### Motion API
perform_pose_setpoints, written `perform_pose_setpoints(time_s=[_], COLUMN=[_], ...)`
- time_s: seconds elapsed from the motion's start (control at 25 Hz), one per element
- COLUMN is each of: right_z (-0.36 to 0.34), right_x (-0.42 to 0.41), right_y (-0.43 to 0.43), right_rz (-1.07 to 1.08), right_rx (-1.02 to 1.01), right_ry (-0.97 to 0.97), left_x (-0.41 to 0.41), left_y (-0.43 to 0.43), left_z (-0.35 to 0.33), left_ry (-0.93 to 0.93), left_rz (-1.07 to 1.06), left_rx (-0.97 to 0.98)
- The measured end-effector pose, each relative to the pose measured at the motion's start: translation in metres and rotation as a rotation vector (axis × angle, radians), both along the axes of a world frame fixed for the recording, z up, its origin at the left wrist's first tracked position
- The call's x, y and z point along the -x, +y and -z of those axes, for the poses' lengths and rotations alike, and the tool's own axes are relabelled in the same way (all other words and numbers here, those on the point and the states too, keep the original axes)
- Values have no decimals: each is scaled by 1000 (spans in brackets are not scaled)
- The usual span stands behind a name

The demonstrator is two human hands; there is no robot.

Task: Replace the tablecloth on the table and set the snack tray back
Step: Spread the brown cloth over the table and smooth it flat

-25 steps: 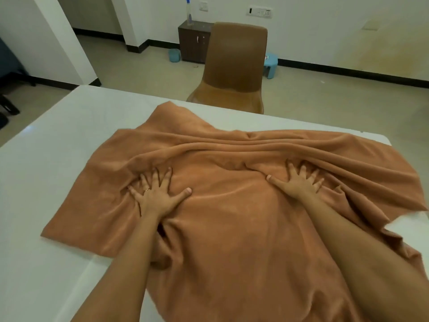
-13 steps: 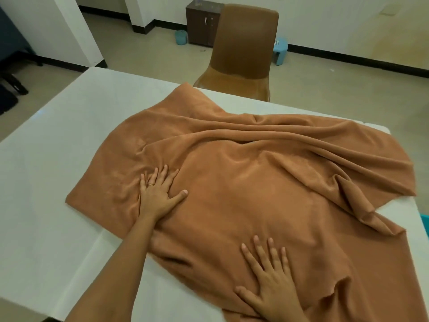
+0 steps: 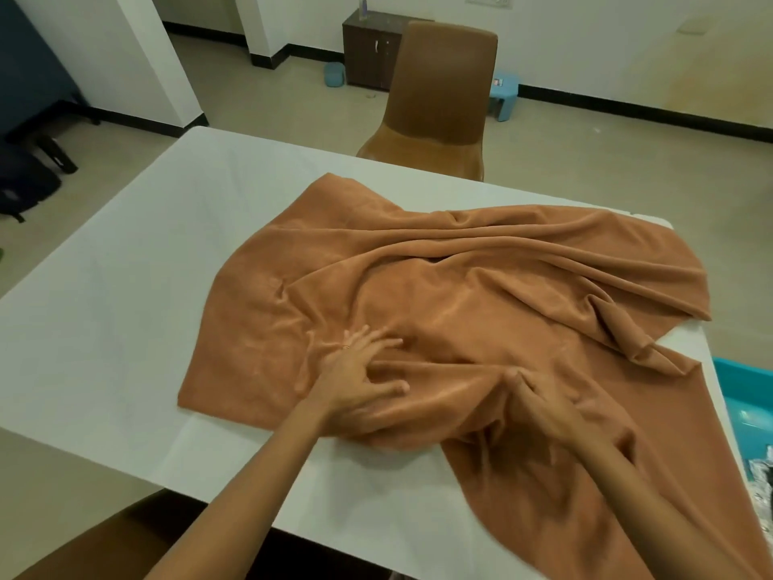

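An orange-brown tablecloth (image 3: 481, 295) lies rumpled and askew across the white table (image 3: 138, 295), with long folds toward the far right and its near right part hanging over the front edge. My left hand (image 3: 355, 374) rests flat on the cloth near its middle, fingers spread and blurred. My right hand (image 3: 543, 408) sits just to the right of it, fingers curled into a raised fold of the cloth. At the right edge a blue tray (image 3: 744, 395) is partly in view, beside the table.
A brown chair (image 3: 439, 102) stands at the table's far side. Behind it are a dark cabinet (image 3: 368, 52) and a small blue stool (image 3: 504, 94). The table's left half shows bare white. Dark bags lie on the floor at far left.
My right hand has moved up and left from the front edge and gathered a fold of cloth. My left hand slid right toward it. The cloth has bunched between them.
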State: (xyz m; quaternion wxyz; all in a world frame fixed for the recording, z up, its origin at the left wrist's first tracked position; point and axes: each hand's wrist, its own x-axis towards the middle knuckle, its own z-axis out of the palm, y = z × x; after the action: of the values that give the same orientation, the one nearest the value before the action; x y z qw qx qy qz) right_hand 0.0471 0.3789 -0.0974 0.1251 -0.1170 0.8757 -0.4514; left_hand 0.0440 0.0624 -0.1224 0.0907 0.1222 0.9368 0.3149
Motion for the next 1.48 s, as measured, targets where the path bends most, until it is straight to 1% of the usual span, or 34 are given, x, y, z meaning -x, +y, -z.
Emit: perform_pose_setpoints(time_s=[0.08, 0.12, 0.16, 0.2, 0.28, 0.32, 0.36, 0.44, 0.48, 0.52, 0.56, 0.64, 0.68, 0.72, 0.76, 0.8, 0.84, 0.88, 0.92, 0.96, 1.0, 1.04, 1.08, 1.12, 1.16, 1.2, 1.24, 1.28, 1.32, 1.36, 1.4, 1.44, 1.48], right_z=[-25, -32, -37, -38, -34, -24, -11, 17, 27, 35, 43, 48, 41, 34, 17, -2, -19, -36, -50, -63, -70, -75, -77, -77, -77, -72, -61, -44, -22, 8, 40, 65, 83], right_x=[19, 26, 31, 32, 18, 4, -14, -56, -74, -85, -90, -74, -61, -44, -29, -13, 2, 16, 26, 34, 42, 47, 49, 48, 44, 36, 27, 12, -11, -38, -66, -88, -96], right_y=[-6, -9, -12, -17, -29, -33, -37, -42, -45, -44, -41, -24, -13, 1, 11, 20, 28, 33, 33, 29, 23, 17, 10, 3, -6, -16, -25, -34, -41, -43, -39, -28, -12], right_rz=[86, 112, 144, 180, 281, 327, 334, 173, 54, -49, -103, -130, -112, -64, -7, 74, 159, 224, 246, 232, 203, 189, 195, 225, 280, 356, 418, 461, 443, 307, 84, -117, -230], right_rx=[77, 56, 9, -64, -219, -312, -432, -623, -689, -755, -798, -757, -659, -518, -374, -250, -153, -86, -37, -9, 20, 44, 97, 121, 122, 64, -61, -252, -421, -545, -661, -751, -795], right_ry=[-11, 9, 53, 136, 316, 390, 442, 475, 460, 393, 369, 320, 294, 265, 223, 176, 156, 135, 105, 82, 62, 59, 60, 91, 157, 257, 399, 547, 640, 693, 727, 729, 664], left_x=[-20, -24, -23, -20, -9, -1, 8, 20, 24, 28, 31, 37, 39, 42, 45, 45, 42, 37, 31, 26, 21, 17, 15, 15, 17, 22, 23, 23, 21, 20, 19, 22, 27], left_y=[32, 41, 43, 41, 31, 25, 19, 10, 8, 6, 2, -5, -8, -11, -13, -14, -10, -2, 9, 23, 42, 62, 83, 99, 110, 113, 111, 104, 93, 77, 62, 44, 29], left_z=[2, 7, 12, 12, 6, -2, -9, -25, -33, -41, -50, -73, -83, -89, -90, -88, -87, -85, -83, -82, -81, -78, -71, -59, -45, -30, -23, -17, -18, -22, -30, -38, -46], left_ry=[-34, -40, -29, -13, -4, -10, -34, -94, -110, -130, -178, -381, -470, -474, -366, -171, 50, 231, 337, 335, 257, 141, 29, -26, -34, -19, 15, 36, 38, 49, 80, 132, 151], left_rz=[218, 236, 190, 95, -148, -242, -294, -281, -252, -230, -217, -179, -167, -169, -201, -283, -390, -455, -435, -343, -225, -109, -31, 1, -11, -64, -128, -193, -263, -321, -345, -329, -296], left_rx=[116, 121, 64, -33, -250, -344, -390, -320, -267, -241, -236, -195, -130, -34, 75, 168, 189, 131, 27, -88, -150, -118, 0, 103, 162, 149, 75, -47, -171, -280, -327, -312, -253])
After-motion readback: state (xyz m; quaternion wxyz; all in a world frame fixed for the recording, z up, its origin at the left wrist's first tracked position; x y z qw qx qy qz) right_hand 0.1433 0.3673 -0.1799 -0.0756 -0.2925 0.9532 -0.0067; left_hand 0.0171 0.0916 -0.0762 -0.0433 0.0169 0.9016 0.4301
